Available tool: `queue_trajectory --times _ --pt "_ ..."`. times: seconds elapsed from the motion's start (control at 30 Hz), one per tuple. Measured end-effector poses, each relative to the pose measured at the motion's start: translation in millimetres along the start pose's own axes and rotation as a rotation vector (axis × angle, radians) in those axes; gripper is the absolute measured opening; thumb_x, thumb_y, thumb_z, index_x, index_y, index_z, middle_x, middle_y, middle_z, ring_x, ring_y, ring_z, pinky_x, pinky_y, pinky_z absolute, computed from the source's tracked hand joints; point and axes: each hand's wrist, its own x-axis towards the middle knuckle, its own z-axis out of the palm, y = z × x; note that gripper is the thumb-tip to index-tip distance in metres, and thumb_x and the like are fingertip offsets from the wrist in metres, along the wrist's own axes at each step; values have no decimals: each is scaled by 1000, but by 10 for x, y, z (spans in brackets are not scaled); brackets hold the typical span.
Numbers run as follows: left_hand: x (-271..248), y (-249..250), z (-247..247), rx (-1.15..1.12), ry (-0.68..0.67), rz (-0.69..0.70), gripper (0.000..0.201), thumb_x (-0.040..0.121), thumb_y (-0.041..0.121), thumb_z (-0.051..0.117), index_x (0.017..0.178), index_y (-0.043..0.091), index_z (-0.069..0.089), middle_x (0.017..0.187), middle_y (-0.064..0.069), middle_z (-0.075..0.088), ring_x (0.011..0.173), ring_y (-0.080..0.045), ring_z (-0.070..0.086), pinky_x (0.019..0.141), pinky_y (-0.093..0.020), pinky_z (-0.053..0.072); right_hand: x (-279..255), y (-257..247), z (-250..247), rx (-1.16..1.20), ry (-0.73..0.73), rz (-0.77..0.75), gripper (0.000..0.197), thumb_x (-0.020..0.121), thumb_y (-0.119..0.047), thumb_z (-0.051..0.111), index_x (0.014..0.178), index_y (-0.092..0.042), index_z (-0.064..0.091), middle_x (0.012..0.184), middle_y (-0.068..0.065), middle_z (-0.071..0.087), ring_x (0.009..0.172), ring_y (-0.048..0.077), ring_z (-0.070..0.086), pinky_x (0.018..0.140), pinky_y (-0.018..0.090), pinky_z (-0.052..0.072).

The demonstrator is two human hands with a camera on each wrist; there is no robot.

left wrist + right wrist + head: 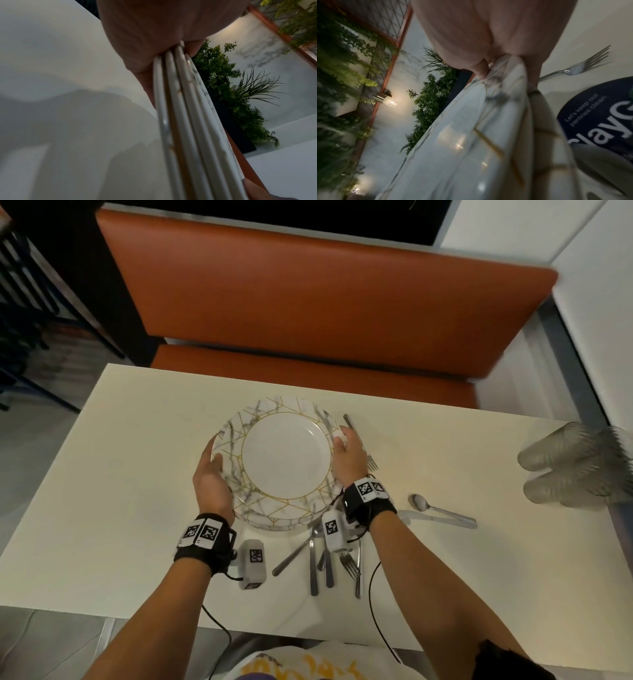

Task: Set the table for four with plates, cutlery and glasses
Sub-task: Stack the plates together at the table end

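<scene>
A stack of several marbled plates with gold lines [286,457] is at the middle of the white table [113,481]. My left hand [209,465] grips its left rim, and my right hand [345,447] grips its right rim, thumbs on top. In the left wrist view the plate rims [180,108] show edge-on under my left hand [154,40]. The right wrist view shows the top plate [453,135] under my right hand [481,67]. Whether the stack rests on the table or is raised, I cannot tell.
A pile of forks and knives [322,559] lies just near of the plates. A spoon [423,503] and a knife [442,519] lie to the right, and a fork [372,463] lies beside my right hand. Blurred glasses [575,467] sit at the right edge. An orange bench [308,302] runs behind.
</scene>
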Motion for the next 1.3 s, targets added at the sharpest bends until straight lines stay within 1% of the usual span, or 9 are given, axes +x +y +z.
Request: queue_trajectory --times 0.23,0.37,0.43,0.5,0.63,0.73,0.87,1.07,1.3 --pt "-42 -57 111 264 -26 95 54 87 54 63 140 49 54 143 1 63 135 -38 55 112 -61 44 -97 73 64 -25 70 -12 42 108 -22 38 149 -14 41 147 13 51 135 31 49 105 37 42" --pt "-85 -137 150 409 -77 143 70 92 31 73 154 32 42 148 1 56 132 -22 55 101 -33 50 -167 153 -66 -68 83 -7 42 106 -27 45 145 -13 45 138 12 57 127 32 55 95 35 47" --pt "-86 -156 171 483 -109 156 69 95 26 71 156 28 40 148 -2 56 131 -23 55 101 -34 50 -218 211 -155 -79 72 -15 44 101 -31 53 140 -11 48 127 10 62 119 32 59 89 33 49" --pt "-53 -189 192 571 -171 162 69 94 27 71 156 26 40 148 -4 56 132 -27 56 104 -41 52 -282 312 -242 -95 70 18 56 95 -33 61 144 -12 45 134 11 59 123 32 56 99 40 50" --pt "-20 -324 346 688 -368 162 64 96 26 70 153 23 42 138 -6 62 103 -18 68 73 -24 53 -502 589 -443 -75 155 115 58 91 -31 66 142 -13 46 130 12 61 118 32 59 97 38 50" --pt "-105 -482 549 781 -500 143 64 96 23 69 153 23 41 135 -6 63 109 -23 64 88 -33 51 -746 878 -614 -38 220 205 62 93 -29 66 147 -11 41 136 12 56 123 32 57 98 34 48" --pt "-358 -725 929 931 -662 102 69 96 22 69 156 23 34 131 -5 61 105 -24 65 84 -32 53 -1072 1295 -957 33 336 289 64 90 -26 70 148 -17 44 140 10 56 128 30 54 102 32 44" --pt "-881 -1220 1674 1103 -865 78 79 96 21 67 162 19 23 149 -13 53 133 -35 54 110 -48 47 -1448 1925 -1585 57 478 426 61 89 -23 71 144 -14 47 133 12 59 121 32 56 99 34 46" --pt "-1507 -1810 2462 1231 -999 58 82 88 9 62 159 21 24 132 -14 63 110 -32 64 97 -42 54 -1505 2675 -2330 58 523 567 64 87 -22 69 145 -13 44 135 16 58 123 35 55 103 43 48"
